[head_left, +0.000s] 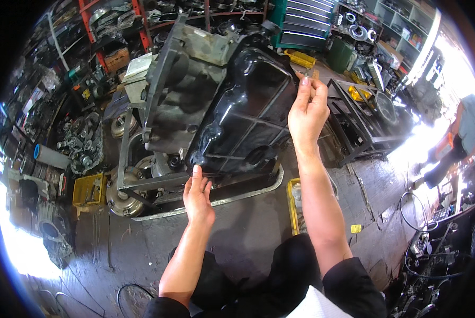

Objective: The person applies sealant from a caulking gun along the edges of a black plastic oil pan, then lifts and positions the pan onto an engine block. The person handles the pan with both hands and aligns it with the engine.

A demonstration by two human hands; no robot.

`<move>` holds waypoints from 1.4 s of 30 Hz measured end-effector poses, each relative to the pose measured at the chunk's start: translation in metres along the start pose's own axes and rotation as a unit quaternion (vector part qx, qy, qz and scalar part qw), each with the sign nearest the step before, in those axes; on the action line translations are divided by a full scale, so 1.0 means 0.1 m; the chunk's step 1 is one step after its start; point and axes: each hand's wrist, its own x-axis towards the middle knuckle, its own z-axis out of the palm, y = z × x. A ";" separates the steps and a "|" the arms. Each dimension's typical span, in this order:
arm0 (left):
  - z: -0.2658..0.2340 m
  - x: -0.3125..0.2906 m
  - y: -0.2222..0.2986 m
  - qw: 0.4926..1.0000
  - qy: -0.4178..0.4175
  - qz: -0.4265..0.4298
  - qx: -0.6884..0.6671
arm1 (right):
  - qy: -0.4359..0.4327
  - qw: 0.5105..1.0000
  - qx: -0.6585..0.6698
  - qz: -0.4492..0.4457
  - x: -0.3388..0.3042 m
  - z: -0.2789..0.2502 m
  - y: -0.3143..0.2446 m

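A glossy black oil pan (248,111) with raised ribs stands steeply tilted against a grey metal gearbox housing (176,98). At the pan's lower left corner, my left hand (198,199) has its thumb up on the rim and its fingers bent below. My right hand (309,108) is closed at the pan's upper right edge, thumb on top and fingers curled. Just beyond that thumb shows something small and light that I cannot make out. The pan hides how it meets the housing. Under both is a metal frame stand (158,183) over a shallow tray (264,192).
Yellow bins stand on the floor left (89,190) and beside my right forearm (293,206). Round metal parts (122,193) lie by the stand. A dark metal frame (362,127) is at right, a green tool chest (306,24) behind. Another person (454,140) is far right.
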 end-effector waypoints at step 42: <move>-0.01 0.02 -0.13 1.000 -0.001 0.026 0.007 | 0.005 0.998 0.024 0.053 -0.02 0.03 0.11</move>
